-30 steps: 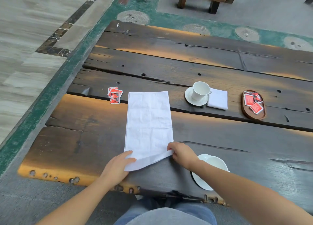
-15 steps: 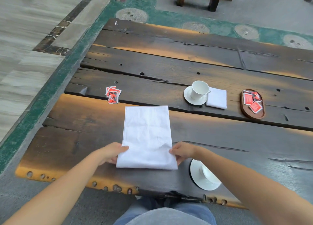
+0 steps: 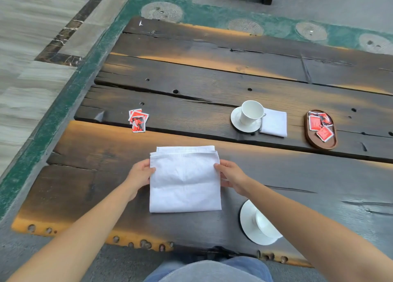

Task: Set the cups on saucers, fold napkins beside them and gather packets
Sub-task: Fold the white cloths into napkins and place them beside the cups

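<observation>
White cotton, the folded square napkin (image 3: 185, 180) lies flat near the front edge of the dark plank table (image 3: 212, 79), left of the near white cup and saucer (image 3: 258, 223). The left hand (image 3: 140, 175) and right hand (image 3: 230, 176) pinch its side edges. It looks light and limp, so gripping it by the corners seems best.

Café or teahouse seating, rustic plank table (image 3: 212, 73), cup on saucer (image 3: 244, 122), stone-inlaid floor (image 3: 42, 26)

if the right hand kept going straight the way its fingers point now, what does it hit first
The right hand points left, fingers already on the napkin edge, so it would push into that cloth first; beyond it lies the left hand.
</observation>
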Motion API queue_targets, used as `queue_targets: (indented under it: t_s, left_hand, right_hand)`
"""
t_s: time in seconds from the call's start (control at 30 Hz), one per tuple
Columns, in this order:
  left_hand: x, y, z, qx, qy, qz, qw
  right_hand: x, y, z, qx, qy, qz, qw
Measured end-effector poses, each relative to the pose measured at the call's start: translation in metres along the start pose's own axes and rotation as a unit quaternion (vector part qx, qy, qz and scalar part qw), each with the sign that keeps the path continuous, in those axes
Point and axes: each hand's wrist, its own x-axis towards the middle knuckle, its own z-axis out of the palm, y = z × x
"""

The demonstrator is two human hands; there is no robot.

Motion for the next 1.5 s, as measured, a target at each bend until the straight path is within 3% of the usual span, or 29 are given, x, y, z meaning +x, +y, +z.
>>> queue_targets:
  t_s: [0.37, 0.97, 1.07, 1.13, 1.27, 1.37, 1.5]
  left_hand:
    - [0.042, 0.001, 0.018, 0.042, 0.101, 0.025, 0.994]
    - [0.081, -0.003, 0.018, 0.172, 0.096, 0.025, 0.98]
    - [0.081, -0.003, 0.016, 0.169, 0.095, 0.018, 0.981]
    - [0.077, -0.004, 0.014, 0.183, 0.099, 0.039, 0.977]
    - [0.058, -0.014, 0.013, 0.318, 0.141, 0.167, 0.923]
    - [0.04, -0.021, 0.019, 0.459, 0.068, 0.241, 0.852]
    - [0.024, -0.037, 0.029, 0.623, -0.063, 0.247, 0.74]
  right_hand:
    - [0.04, -0.013, 0.008, -0.027, 0.076, 0.026, 0.996]
    - [0.08, -0.016, 0.002, -0.126, 0.132, 0.087, 0.979]
    - [0.078, -0.018, 0.003, -0.148, 0.137, 0.065, 0.977]
    - [0.072, -0.015, 0.004, -0.224, 0.165, 0.008, 0.96]
    - [0.05, -0.008, 0.01, -0.36, 0.207, -0.156, 0.896]
    - [0.037, -0.006, 0.024, -0.511, 0.099, -0.26, 0.814]
    - [0.028, 0.009, 0.047, -0.636, -0.053, -0.248, 0.729]
